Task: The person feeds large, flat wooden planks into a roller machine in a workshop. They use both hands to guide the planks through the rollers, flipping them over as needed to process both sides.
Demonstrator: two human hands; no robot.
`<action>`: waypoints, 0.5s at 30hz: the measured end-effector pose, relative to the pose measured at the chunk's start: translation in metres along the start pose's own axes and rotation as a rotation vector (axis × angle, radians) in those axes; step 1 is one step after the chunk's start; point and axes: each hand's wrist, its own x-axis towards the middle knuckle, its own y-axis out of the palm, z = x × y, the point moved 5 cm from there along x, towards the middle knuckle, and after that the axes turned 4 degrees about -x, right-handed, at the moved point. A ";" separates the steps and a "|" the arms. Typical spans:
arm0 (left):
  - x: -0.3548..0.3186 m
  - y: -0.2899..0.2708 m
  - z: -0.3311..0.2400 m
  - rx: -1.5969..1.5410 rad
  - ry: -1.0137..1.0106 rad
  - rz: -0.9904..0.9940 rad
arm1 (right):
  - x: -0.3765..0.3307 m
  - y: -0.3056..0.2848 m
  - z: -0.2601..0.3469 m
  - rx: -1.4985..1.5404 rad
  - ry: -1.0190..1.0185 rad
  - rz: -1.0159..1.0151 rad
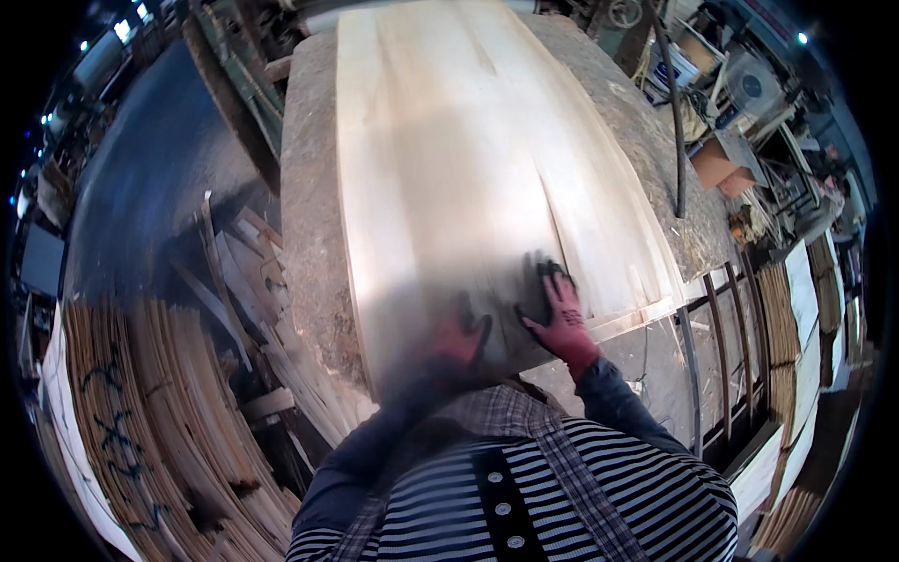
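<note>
While the pale wood sheet (468, 159) lies flat on the counter (309, 187), its near edge is pressed by the right hand (560, 318) (grip spread); the left hand (459, 337) is blurred, its grip unreadable.

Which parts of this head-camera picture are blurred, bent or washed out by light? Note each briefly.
Head view: the left hand is smeared by motion blur, while the right hand is sharper; the pale wood sheet is washed out by glare near its top; the fisheye lens bows the sheet's straight edges and the rim is black.
</note>
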 end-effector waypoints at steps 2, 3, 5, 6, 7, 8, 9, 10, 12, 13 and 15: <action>0.012 0.024 -0.001 -0.454 -0.207 0.113 | -0.007 -0.033 -0.023 -0.043 0.078 -0.230; 0.016 0.034 -0.003 -0.681 -0.318 0.169 | -0.012 -0.042 -0.044 -0.154 0.183 -0.267; 0.030 0.047 -0.016 -0.779 -0.391 0.145 | -0.036 -0.025 -0.105 -0.101 0.648 -0.266; 0.033 0.052 -0.019 -0.828 -0.430 0.129 | -0.043 -0.014 -0.120 -0.008 0.700 -0.257; 0.041 0.057 -0.014 -0.881 -0.440 0.190 | -0.038 -0.009 -0.125 0.099 0.733 -0.254; 0.050 0.064 -0.004 -0.935 -0.456 0.256 | -0.037 -0.007 -0.129 0.201 0.769 -0.247; 0.056 0.070 0.007 -0.988 -0.473 0.322 | -0.028 -0.013 -0.130 0.461 0.648 -0.381; 0.057 0.067 0.006 -0.935 -0.483 0.303 | -0.024 -0.022 -0.127 0.917 0.694 -0.478; 0.055 0.057 -0.009 -0.828 -0.491 0.272 | -0.022 -0.025 -0.135 1.651 0.746 -0.728; 0.054 0.052 -0.023 -0.717 -0.457 0.348 | -0.031 -0.042 -0.141 0.785 0.383 -0.477; 0.057 0.053 -0.048 -0.498 -0.398 0.505 | -0.028 -0.041 -0.135 1.456 0.583 -0.610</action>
